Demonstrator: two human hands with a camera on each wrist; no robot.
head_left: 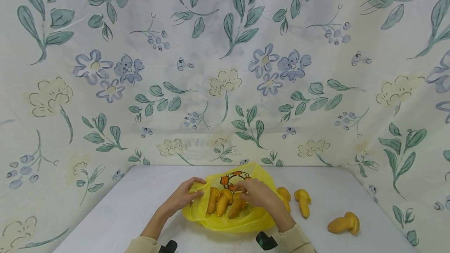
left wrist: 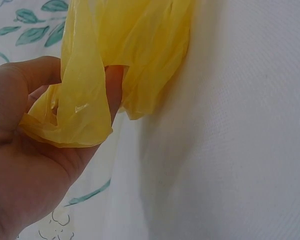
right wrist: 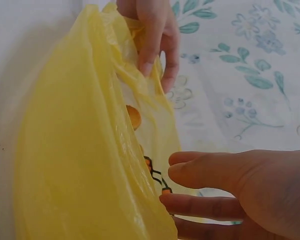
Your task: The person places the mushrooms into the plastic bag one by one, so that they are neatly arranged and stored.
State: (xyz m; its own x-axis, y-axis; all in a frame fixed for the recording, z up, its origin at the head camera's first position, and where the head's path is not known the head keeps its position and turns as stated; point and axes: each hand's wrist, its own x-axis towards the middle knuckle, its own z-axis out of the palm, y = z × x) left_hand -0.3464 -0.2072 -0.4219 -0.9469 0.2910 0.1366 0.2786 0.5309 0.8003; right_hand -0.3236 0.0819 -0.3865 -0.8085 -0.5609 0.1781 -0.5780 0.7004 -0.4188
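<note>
A thin yellow plastic bag (head_left: 242,226) with an orange and black print lies spread on the table, its mouth gaping. Three yellow-brown mushrooms (head_left: 223,203) with rounded caps and thick stems sit side by side in it. My left hand (head_left: 183,195) grips the bag's left edge; in the left wrist view the plastic (left wrist: 82,107) passes between thumb and fingers. At the bag's mouth, my right hand (head_left: 258,193) hovers over the rightmost mushroom inside. In the right wrist view the right hand (right wrist: 240,192) has its fingers loosely extended with nothing between them, fingertips right at the bag's rim.
Right of the bag, one mushroom (head_left: 284,196) is partly hidden by the right arm. Another mushroom (head_left: 303,203) stands beside it, and a third mushroom (head_left: 344,223) lies farther right. A flowered cloth (head_left: 225,100) hangs behind the white table (head_left: 147,190).
</note>
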